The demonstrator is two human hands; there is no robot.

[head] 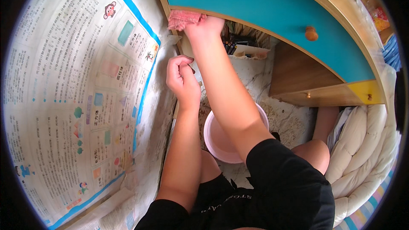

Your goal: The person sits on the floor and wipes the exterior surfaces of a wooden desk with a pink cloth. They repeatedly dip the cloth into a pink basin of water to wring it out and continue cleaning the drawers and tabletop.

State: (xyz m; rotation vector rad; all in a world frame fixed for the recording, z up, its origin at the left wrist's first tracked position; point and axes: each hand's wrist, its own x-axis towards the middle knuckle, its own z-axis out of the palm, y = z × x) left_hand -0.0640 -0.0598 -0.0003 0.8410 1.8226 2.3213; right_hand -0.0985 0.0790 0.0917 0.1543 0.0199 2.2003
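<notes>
My right hand (pixel 209 27) grips a pink cloth (pixel 184 20) at the lower left corner of a teal drawer front (pixel 243 4). The cloth lies against the wooden edging there, and my fingers are partly hidden behind it. My left hand (pixel 182 75) is curled into a loose fist below, close to the wall, with nothing clearly visible in it. Beneath my right forearm, a pale pink bucket (pixel 220 140) stands on the floor between my legs. My arm covers part of its opening.
A printed learning poster (pixel 80 95) with blue edging covers the left wall. Under the drawer are a white organizer (pixel 249 52) and several pens (pixel 231 47). A wooden cabinet (pixel 303 76) with a yellow drawer (pixel 361 92) stands right, beside a cream quilted cushion (pixel 358 143).
</notes>
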